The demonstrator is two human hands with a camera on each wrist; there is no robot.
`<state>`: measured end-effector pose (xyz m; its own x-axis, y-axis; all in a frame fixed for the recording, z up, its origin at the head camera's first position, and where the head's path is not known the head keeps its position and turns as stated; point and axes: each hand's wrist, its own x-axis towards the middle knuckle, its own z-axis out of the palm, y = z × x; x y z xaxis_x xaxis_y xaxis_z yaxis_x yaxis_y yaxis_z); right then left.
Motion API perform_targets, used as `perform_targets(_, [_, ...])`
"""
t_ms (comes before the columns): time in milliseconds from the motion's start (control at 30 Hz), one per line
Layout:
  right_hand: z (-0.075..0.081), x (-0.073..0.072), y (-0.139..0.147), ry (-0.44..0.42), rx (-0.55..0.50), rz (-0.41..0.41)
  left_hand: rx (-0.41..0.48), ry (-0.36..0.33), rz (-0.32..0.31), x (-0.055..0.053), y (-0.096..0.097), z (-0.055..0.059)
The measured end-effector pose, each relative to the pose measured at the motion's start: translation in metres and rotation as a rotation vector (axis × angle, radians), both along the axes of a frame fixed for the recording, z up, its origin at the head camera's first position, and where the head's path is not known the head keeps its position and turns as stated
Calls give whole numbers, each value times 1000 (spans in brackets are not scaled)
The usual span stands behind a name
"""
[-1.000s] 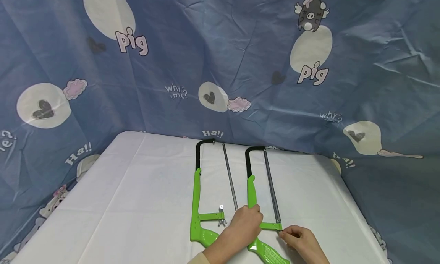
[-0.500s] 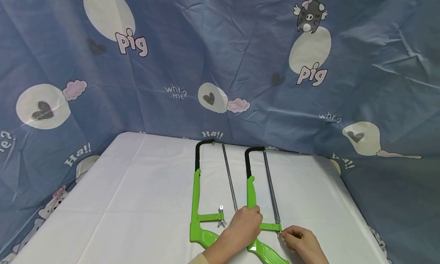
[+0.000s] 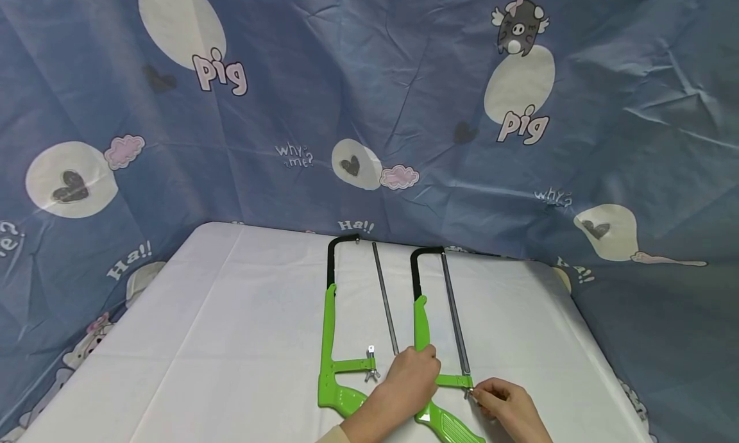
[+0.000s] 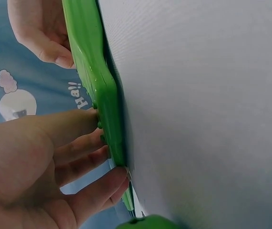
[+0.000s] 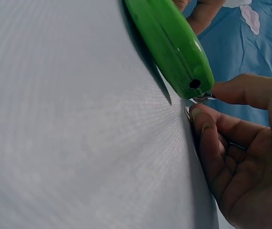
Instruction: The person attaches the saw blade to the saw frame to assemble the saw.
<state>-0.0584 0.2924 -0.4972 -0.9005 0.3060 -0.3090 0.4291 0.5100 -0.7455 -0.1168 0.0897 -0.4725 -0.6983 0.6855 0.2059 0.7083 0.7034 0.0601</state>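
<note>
My left hand grips the green frame of the right-hand hacksaw near its handle, holding it flat on the table. In the left wrist view that hand's thumb and fingers straddle the frame. A grey blade spans this saw from the black front arm to the green rear arm. At the rear arm's outer end, my right hand pinches a small metal wing nut between thumb and fingertips. The right wrist view shows the fingers at the metal, just past the green handle.
A second green hacksaw lies to the left, with no blade across it and its own wing nut showing. Between the saws lies a loose blade. White cloth covers the table; a blue printed curtain hangs behind.
The wing nut shows at a different angle between my right fingertips, which have shifted slightly. My left hand and both hacksaws stay in place.
</note>
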Motion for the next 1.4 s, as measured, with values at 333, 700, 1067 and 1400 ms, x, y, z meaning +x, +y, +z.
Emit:
perform_targets(333, [-2,-1,0,24,-1,1,11,-19,2,1,-1,2])
perform_targets(700, [-1,-1,-2,8,5,-9,-6,-62,2,2,-2,4])
perform_targets(1067, [-3,-3,-1,21,4,-12,-3,-54,-9,2,-2,5])
perform_targets(1400, [0,-1,-4,33,-11,-13,-2,-44,-14,2,-3,5])
